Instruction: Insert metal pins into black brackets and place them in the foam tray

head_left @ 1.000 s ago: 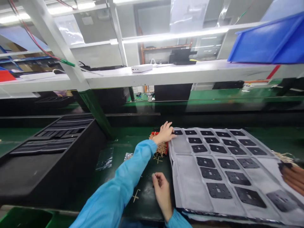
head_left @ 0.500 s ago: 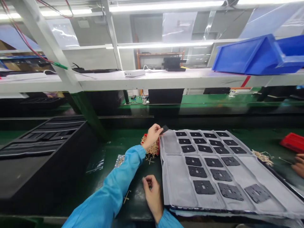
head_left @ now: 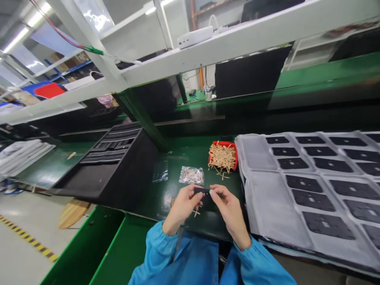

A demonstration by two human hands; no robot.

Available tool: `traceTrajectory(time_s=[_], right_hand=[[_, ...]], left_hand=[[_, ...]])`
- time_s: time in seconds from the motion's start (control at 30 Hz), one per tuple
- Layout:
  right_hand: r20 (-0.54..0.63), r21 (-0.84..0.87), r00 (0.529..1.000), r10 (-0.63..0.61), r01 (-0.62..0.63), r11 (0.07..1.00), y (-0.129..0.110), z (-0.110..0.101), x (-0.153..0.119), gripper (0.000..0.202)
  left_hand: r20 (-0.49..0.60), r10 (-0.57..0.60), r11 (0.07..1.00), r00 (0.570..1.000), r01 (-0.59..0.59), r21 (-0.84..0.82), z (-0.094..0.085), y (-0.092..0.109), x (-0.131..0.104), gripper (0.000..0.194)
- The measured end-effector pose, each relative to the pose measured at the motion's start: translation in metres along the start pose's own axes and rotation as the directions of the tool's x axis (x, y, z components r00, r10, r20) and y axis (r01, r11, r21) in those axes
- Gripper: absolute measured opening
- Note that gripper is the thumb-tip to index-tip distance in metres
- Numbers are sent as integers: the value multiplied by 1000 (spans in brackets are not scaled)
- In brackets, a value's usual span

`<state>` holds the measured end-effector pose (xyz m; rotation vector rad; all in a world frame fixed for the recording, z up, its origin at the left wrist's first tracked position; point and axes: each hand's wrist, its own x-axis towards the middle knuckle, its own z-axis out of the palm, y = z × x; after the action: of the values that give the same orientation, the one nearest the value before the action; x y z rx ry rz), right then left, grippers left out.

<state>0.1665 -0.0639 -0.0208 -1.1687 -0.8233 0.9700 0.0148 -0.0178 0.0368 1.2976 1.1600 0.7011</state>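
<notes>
A small flat black plate point(head_left: 202, 191) is held up over the dark green bench, in front of my body. My left hand point(head_left: 184, 204) pinches it from the left, thumb and fingers closed on it. My right hand point(head_left: 230, 208) meets its right end, thumb and forefinger pressed together; whatever lies between those fingertips is too small to make out. Just beyond the hands lies a clear plastic bag point(head_left: 192, 175) of small parts. Behind it to the right, a red bin point(head_left: 236, 156) is heaped with thin beige pieces point(head_left: 222, 155), a few spilled in front.
At right, a whitish compartmented tray point(head_left: 277, 208) carries rows of flat black plates point(head_left: 328, 225). A large black box point(head_left: 127, 174) stands at left beside a green post point(head_left: 142, 118). A white shelf beam point(head_left: 237, 51) crosses above the bench. A loose beige piece point(head_left: 196, 213) lies below the hands.
My left hand has come back from the tray's far left corner with the black plate. My right hand has risen to meet it. The view has swung left and tilted down.
</notes>
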Motion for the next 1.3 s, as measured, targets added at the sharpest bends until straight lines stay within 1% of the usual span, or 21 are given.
traceTrajectory(time_s=[0.1, 0.2, 0.33, 0.47, 0.7, 0.83, 0.97, 1.03, 1.17, 1.27, 1.3], right_hand=[[-1, 15, 1000, -16, 16, 1000, -17, 2, -10, 36], [-30, 22, 999, -39, 40, 999, -29, 3, -18, 30], [-71, 23, 995, -65, 66, 998, -40, 8, -22, 26], [-88, 22, 993, -75, 77, 997, -45, 11, -25, 24], [-83, 28, 994, -75, 77, 997, -48, 12, -28, 22], [-89, 19, 993, -83, 85, 996, -49, 14, -30, 21], [-103, 4, 990, -95, 96, 995, -54, 19, -36, 18], [-121, -29, 985, -124, 121, 992, -57, 23, -38, 15], [-154, -123, 958, -241, 224, 967, -68, 30, -42, 10], [-132, -189, 938, -322, 295, 937, -74, 31, -46, 4], [-114, -217, 930, -349, 320, 922, -75, 30, -47, 8]], left_hand=[[18, 2, 1000, 1000, -1, -6, 7, 11, -14, 31], [23, 24, 1000, 999, -24, 9, 12, 20, -25, 30], [-5, 82, 995, 997, -82, 60, 19, 27, -35, 26], [-15, 165, 975, 986, -161, 156, 23, 25, -42, 24], [-10, 202, 962, 979, -196, 192, 23, 22, -48, 24], [-7, 220, 955, 975, -214, 203, 21, 26, -52, 25], [-1, 236, 946, 972, -229, 229, 20, 35, -59, 25], [-37, 253, 946, 967, -239, 218, 21, 39, -61, 26], [-166, 276, 946, 947, -237, 222, 24, 44, -64, 28], [-249, 286, 949, 926, -237, 208, 24, 45, -64, 30], [-271, 275, 955, 923, -230, 187, 24, 45, -64, 31]])
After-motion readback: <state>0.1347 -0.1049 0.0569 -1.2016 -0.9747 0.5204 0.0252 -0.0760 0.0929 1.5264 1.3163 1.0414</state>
